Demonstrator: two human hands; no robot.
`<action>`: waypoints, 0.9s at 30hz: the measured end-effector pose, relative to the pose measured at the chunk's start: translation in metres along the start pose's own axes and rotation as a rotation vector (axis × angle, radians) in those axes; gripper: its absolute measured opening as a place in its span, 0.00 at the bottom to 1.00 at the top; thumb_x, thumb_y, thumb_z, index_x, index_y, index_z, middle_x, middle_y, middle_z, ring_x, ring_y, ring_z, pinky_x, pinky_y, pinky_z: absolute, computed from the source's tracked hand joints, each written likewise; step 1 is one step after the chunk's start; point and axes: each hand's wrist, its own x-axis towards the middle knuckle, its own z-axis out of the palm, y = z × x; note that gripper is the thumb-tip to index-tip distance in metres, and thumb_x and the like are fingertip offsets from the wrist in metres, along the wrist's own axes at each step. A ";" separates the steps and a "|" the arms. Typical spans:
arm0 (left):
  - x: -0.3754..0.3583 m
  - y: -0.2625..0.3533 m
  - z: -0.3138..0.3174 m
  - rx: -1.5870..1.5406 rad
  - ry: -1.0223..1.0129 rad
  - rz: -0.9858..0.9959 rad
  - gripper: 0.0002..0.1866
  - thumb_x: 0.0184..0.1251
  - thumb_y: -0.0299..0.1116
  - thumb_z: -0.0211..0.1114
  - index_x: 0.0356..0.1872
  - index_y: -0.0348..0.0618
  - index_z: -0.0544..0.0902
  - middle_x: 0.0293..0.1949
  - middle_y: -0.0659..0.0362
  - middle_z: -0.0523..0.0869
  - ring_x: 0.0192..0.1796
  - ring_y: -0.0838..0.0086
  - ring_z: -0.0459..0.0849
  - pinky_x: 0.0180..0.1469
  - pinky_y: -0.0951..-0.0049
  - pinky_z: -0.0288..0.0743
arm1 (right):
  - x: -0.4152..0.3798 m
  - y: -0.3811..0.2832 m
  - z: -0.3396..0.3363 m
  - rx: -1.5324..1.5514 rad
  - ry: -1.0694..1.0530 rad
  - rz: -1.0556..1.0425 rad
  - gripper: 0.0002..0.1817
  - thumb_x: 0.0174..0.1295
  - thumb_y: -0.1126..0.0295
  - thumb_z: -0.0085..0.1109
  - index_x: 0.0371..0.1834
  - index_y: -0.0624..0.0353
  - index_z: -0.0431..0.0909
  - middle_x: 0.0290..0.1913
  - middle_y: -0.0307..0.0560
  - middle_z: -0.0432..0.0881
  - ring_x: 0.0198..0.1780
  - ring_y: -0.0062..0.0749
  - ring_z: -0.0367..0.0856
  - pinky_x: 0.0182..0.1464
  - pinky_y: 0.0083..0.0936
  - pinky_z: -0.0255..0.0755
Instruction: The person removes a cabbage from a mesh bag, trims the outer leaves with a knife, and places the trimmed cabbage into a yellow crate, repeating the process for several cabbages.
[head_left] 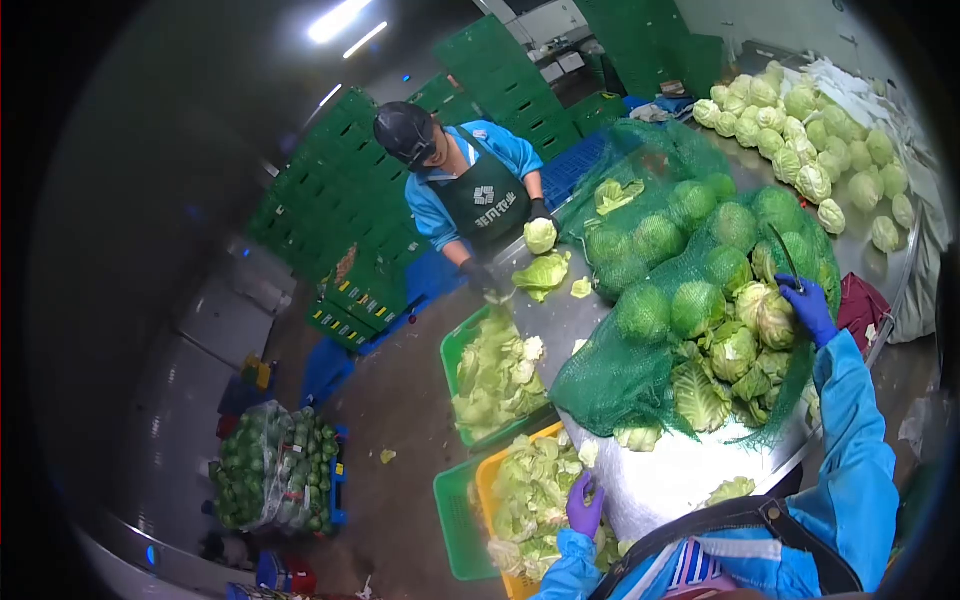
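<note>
My right hand (808, 308), in a purple glove, is closed on a knife (785, 252) with a thin, dark, curved blade. It is beside a cabbage (765, 315) in the mouth of a green mesh sack (625, 375). My left hand (585, 503), also gloved in purple, is over the edge of a yellow crate (488, 490) filled with loose cabbage leaves (540, 487). Its fingers are apart, with nothing visible between them. A pale leaf piece (588, 454) is just above its fingertips.
Across the metal table (660, 490), a co-worker (480, 180) in dark gloves has a trimmed cabbage (540, 235) at one hand. A green crate of leaves (495, 375) stands beside the table. Trimmed cabbages (800, 130) are piled far right. Stacked green crates (500, 80) line the back.
</note>
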 end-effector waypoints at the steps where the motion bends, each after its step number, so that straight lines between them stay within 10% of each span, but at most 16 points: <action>1: 0.001 -0.003 -0.001 0.049 -0.020 0.017 0.26 0.56 0.27 0.67 0.58 0.36 0.74 0.53 0.52 0.79 0.52 0.67 0.79 0.56 0.68 0.72 | -0.006 -0.001 -0.003 -0.040 0.032 0.000 0.17 0.58 0.72 0.62 0.51 0.62 0.79 0.45 0.41 0.83 0.45 0.21 0.78 0.50 0.20 0.70; 15: -0.020 0.007 -0.021 0.110 0.006 0.042 0.24 0.56 0.27 0.68 0.56 0.37 0.75 0.52 0.52 0.81 0.51 0.67 0.81 0.54 0.69 0.73 | -0.040 0.003 -0.003 -0.325 0.028 -0.010 0.42 0.43 0.67 0.74 0.65 0.58 0.66 0.60 0.52 0.74 0.59 0.36 0.74 0.60 0.28 0.67; 19: -0.013 0.014 -0.016 0.025 0.029 0.022 0.24 0.56 0.27 0.68 0.55 0.36 0.76 0.51 0.52 0.81 0.50 0.67 0.79 0.55 0.70 0.72 | -0.047 -0.003 0.000 -0.765 -0.027 -0.236 0.61 0.24 0.64 0.75 0.72 0.44 0.54 0.66 0.63 0.61 0.61 0.59 0.69 0.63 0.38 0.65; 27: -0.013 0.031 -0.010 0.007 -0.017 0.067 0.22 0.56 0.25 0.67 0.54 0.34 0.77 0.50 0.51 0.81 0.51 0.67 0.80 0.54 0.69 0.73 | -0.034 -0.010 -0.016 -1.062 -0.236 -0.160 0.60 0.26 0.58 0.75 0.72 0.42 0.53 0.62 0.63 0.67 0.55 0.58 0.73 0.55 0.43 0.70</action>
